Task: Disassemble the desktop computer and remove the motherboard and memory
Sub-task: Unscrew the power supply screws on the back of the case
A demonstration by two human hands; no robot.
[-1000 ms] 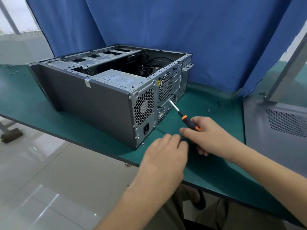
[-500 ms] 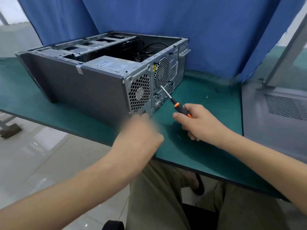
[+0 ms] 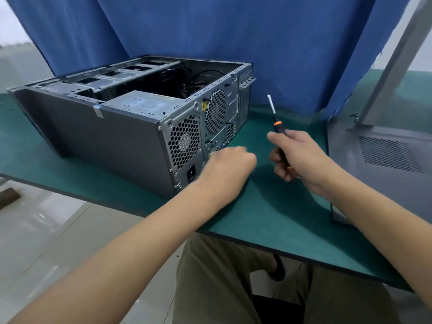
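A grey desktop computer case (image 3: 112,134) lies on its side on the green mat (image 3: 268,211), its open top showing black cables and the power supply (image 3: 145,105). The motherboard and memory are hidden in the dark interior. My left hand (image 3: 229,162) is against the lower rear panel by the ports, with fingers curled; whatever it holds is hidden. My right hand (image 3: 301,157) grips an orange and black screwdriver (image 3: 278,127), held to the right of the case with its tip pointing up.
The removed grey side panel (image 3: 383,157) with a vent grid lies at the right. A blue curtain (image 3: 280,43) hangs behind the table. A metal post (image 3: 395,66) stands at the back right. The table's front edge runs diagonally above my knees.
My right hand pulled the screwdriver off the rear panel and tipped it upright. My left hand moved from the mat in front of the case up to the rear panel by the ports.
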